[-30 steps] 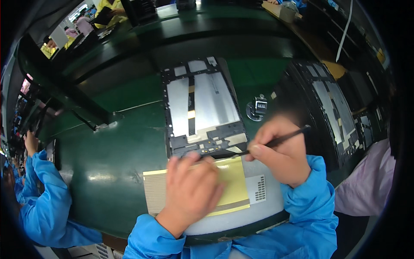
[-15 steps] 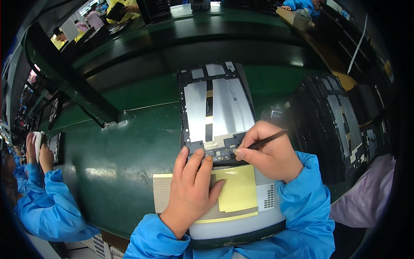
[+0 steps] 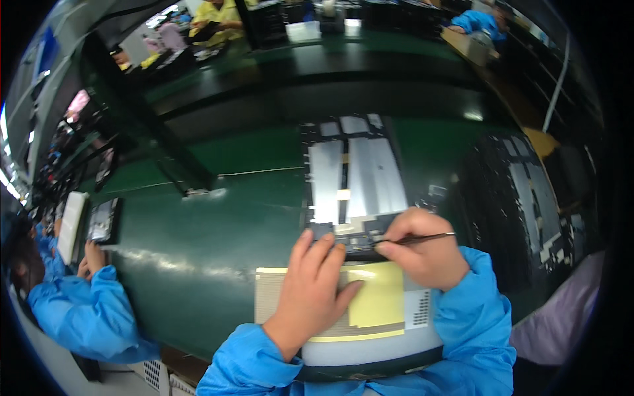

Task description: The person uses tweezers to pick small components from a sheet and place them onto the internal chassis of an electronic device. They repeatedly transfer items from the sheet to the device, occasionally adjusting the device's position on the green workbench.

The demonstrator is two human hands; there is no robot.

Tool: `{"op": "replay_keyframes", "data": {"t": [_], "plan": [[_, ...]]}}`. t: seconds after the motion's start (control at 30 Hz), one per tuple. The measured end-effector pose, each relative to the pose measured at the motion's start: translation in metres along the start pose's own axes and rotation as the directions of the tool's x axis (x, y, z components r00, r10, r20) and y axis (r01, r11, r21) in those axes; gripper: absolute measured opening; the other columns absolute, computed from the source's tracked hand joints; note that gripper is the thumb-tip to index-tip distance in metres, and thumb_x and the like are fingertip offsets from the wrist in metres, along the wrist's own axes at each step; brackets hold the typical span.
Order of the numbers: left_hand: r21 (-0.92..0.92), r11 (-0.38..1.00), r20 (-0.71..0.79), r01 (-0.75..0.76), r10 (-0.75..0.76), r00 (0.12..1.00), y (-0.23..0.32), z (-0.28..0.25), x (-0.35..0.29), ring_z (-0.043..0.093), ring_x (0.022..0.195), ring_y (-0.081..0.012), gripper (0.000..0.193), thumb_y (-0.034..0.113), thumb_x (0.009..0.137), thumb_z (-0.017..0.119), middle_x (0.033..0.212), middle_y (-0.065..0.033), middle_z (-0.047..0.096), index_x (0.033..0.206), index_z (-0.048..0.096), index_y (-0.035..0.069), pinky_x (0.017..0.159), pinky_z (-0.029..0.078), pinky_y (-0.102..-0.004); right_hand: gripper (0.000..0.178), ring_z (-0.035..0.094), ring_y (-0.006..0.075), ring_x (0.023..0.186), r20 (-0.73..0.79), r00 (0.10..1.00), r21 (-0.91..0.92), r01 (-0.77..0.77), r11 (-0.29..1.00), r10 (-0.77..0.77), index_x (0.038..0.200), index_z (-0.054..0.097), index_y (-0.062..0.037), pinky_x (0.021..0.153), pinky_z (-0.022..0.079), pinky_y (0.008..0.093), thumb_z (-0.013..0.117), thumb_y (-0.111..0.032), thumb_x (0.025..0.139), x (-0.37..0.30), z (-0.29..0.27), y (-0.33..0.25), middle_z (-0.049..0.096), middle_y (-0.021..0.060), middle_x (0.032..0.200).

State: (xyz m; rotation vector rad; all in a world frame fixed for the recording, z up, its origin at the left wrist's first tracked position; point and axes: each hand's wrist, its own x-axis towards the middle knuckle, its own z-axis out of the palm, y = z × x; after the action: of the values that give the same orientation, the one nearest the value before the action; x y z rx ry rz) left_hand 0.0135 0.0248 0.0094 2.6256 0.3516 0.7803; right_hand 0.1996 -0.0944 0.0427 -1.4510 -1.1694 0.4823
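Note:
An opened tablet (image 3: 373,175), black-framed with silver panels and a dark strip between them, lies on the green bench in front of me. My left hand (image 3: 307,297) rests flat, fingertips spread on the near edge of the tablet. In a pinch, my right hand (image 3: 426,257) holds slim dark tweezers (image 3: 432,237), their tip down at the circuit parts near that edge. Beneath my left palm is a brown patterned sheet (image 3: 269,297) with a yellow sheet (image 3: 376,294) on it. Both lie over a pale pad (image 3: 370,354).
Similar tablets (image 3: 528,191) stand piled at the right, beside a person's lilac sleeve (image 3: 561,327). A green post (image 3: 142,122) rises at the left. Beyond it, a co-worker in blue sleeves (image 3: 86,317) sits near another tablet (image 3: 102,221) and a white box-like object (image 3: 71,224).
The whole view has shifted, so the bench appears farther right and lower. The tweezers lie flatter in my right hand. My left hand keeps its place on the tablet. The co-worker's hands have moved.

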Motion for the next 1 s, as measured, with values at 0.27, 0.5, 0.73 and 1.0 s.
{"op": "replay_keyframes", "data": {"t": [0.27, 0.5, 0.73, 1.0], "plan": [[-0.373, 0.900, -0.203, 0.226, -0.317, 0.926, -0.014, 0.010, 0.008, 0.043, 0.128, -0.0404, 0.058, 0.019, 0.088, 0.069, 0.136, -0.0258, 0.046, 0.133, 0.043, -0.006, 0.108, 0.036, -0.0455, 0.015, 0.058, 0.0130, 0.093, -0.494, 0.866, 0.013, -0.080, 0.997, 0.075, 0.111, 0.057, -0.0016, 0.082, 0.048, 0.0264, 0.056, -0.004, 0.096, 0.003, -0.013, 0.025, 0.058, 0.0047, 0.103], [-0.503, 0.773, -0.047, 0.387, -0.471, 0.881, -0.022, 0.012, 0.011, 0.045, 0.130, -0.0365, 0.059, 0.022, 0.094, 0.061, 0.138, -0.0278, 0.044, 0.140, 0.039, -0.008, 0.108, 0.036, -0.0393, 0.010, 0.058, 0.0199, 0.098, -0.216, 0.976, -0.332, -0.085, 0.939, 0.012, 0.102, 0.055, 0.0006, 0.090, 0.044, 0.0309, 0.049, -0.008, 0.100, 0.002, -0.004, 0.021, 0.061, 0.0136, 0.101], [-0.851, 0.469, -0.023, 0.235, -0.480, 0.877, -0.007, 0.003, 0.014, 0.046, 0.130, -0.0259, 0.059, 0.010, 0.092, 0.064, 0.141, -0.0194, 0.045, 0.142, 0.036, -0.008, 0.107, 0.038, -0.0358, 0.010, 0.053, 0.0216, 0.117, -0.272, 0.952, -0.103, 0.114, 0.988, -0.138, 0.103, 0.051, -0.0004, 0.100, 0.040, 0.0341, 0.053, -0.007, 0.097, -0.004, -0.009, 0.034, 0.053, 0.0256, 0.131], [-0.956, -0.108, 0.294, 0.274, -0.295, 0.909, -0.005, -0.028, -0.007, 0.052, 0.125, -0.0203, 0.064, -0.003, 0.088, 0.063, 0.138, -0.0140, 0.051, 0.144, 0.031, -0.005, 0.109, 0.039, -0.0356, 0.016, 0.047, 0.0269, 0.127, -0.256, 0.913, 0.036, 0.338, 0.941, -0.318, 0.111, 0.047, -0.0012, 0.109, 0.031, 0.0393, 0.051, -0.002, 0.095, -0.011, 0.004, 0.014, 0.047, 0.0283, 0.137]]}}
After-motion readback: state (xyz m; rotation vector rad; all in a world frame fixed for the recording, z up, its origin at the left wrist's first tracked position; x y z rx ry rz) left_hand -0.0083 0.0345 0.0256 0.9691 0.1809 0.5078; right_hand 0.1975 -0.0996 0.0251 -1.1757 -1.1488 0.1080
